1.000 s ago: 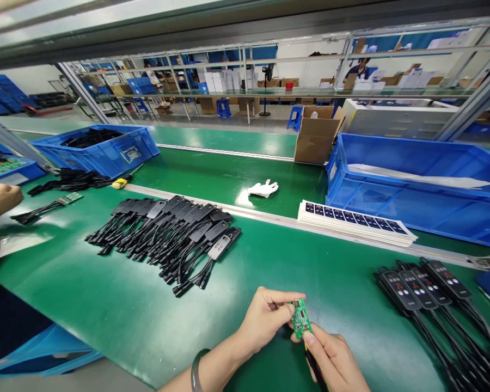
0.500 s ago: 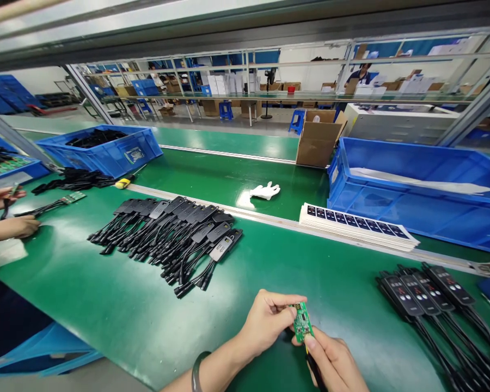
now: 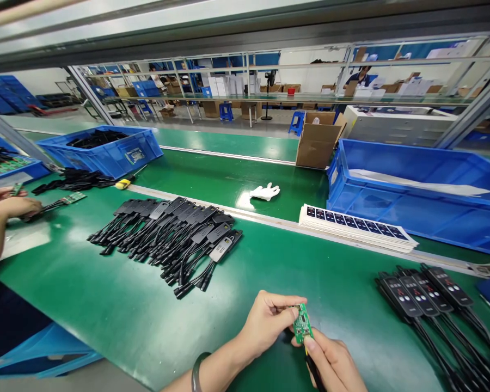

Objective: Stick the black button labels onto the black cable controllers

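Gripping opposite ends, the right hand [image 3: 331, 351] and left hand [image 3: 268, 318] pinch a small rectangular green circuit board [image 3: 302, 325] with a black cable [image 3: 314, 372], over the glossy green table [image 3: 159, 332]. The step seems to be steadying the board; the next move likely calls for supporting its cable too. Beyond lie black plastic housings [image 3: 221, 249].

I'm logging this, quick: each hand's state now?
Left hand: closed on the green circuit board, upper end.
Right hand: closed on that board's lower end.

bright light leaves glare (soft, whitish patches) on the green table [image 3: 126, 305].
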The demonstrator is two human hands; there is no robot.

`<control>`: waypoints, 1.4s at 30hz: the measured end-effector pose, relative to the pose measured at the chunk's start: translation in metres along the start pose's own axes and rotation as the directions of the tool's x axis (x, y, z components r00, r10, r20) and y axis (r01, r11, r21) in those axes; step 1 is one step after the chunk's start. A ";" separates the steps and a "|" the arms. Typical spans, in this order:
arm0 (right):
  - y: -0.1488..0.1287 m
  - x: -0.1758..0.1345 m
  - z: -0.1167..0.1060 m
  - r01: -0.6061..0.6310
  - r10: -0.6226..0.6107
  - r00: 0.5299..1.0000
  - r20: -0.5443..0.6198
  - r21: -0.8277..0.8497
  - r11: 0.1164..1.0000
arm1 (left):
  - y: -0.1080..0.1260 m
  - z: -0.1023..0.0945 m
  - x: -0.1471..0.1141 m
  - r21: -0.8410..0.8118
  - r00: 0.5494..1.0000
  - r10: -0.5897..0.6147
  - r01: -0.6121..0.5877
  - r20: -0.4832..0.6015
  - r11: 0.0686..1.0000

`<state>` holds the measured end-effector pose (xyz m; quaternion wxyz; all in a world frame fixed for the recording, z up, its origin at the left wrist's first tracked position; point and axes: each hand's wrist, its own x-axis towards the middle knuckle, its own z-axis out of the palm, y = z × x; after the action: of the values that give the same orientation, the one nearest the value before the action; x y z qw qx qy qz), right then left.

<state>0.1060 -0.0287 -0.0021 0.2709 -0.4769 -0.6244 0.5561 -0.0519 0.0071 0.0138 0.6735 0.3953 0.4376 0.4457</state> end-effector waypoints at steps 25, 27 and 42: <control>0.004 0.000 -0.002 0.015 -0.015 1.000 0.017 -0.050 0.999 | 0.003 0.002 -0.001 0.006 0.999 -0.020 0.020 -0.029 1.000; 0.004 0.000 -0.002 0.006 -0.006 1.000 0.004 -0.043 0.999 | 0.003 0.002 -0.001 0.005 0.999 -0.026 0.026 -0.027 1.000; 0.000 -0.001 -0.001 -0.021 0.021 1.000 0.010 -0.002 1.000 | 0.002 0.003 -0.001 0.028 0.999 -0.022 0.023 -0.029 0.999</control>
<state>0.1070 -0.0291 -0.0017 0.2613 -0.4808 -0.6211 0.5610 -0.0501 0.0066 0.0162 0.6664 0.3933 0.4579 0.4377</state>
